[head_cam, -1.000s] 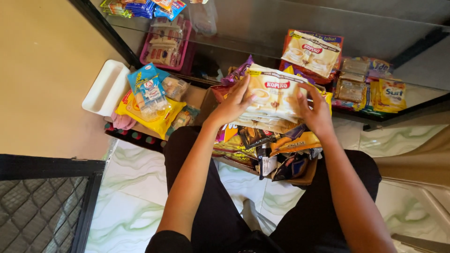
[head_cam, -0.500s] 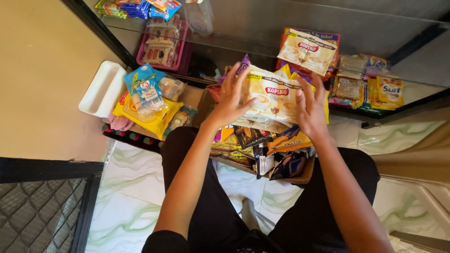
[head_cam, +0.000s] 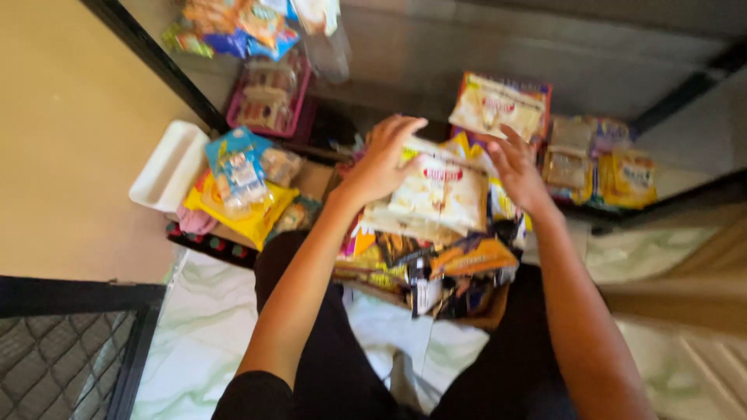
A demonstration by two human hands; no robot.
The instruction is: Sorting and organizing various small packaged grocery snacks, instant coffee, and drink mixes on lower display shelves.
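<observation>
Left hand: your left hand [head_cam: 383, 159] sits near the middle of the frame, fingers bent over the top left edge of the pale snack bag [head_cam: 440, 193]. Its grip is closed on that bag.
Right hand: your right hand [head_cam: 515, 167] is just right of the middle, fingers spread and touching the right side of the same bag. You cannot tell if this grip is really holding or only resting there; the picture is blurry.
Pale snack bag: it is in the middle of the frame, between your two hands, on top of a pile.
Pile: more snack packets [head_cam: 436, 264], orange, yellow and dark, lie under the pale bag in a cardboard box [head_cam: 486, 315] on your lap.
Second pale bag: another bag like it [head_cam: 498, 105] lies above your right hand, on the dark shelf [head_cam: 436, 47].
Yellow packets: a few [head_cam: 626, 175] sit at the right of the frame, on the same shelf.
Blue packet: it [head_cam: 237, 167] lies left of the middle on a yellow bag [head_cam: 253, 218].
White tray: it [head_cam: 167, 167] is at the left, beside the blue packet.
Pink box: it [head_cam: 268, 97] is in the upper left part, above the blue packet.
</observation>
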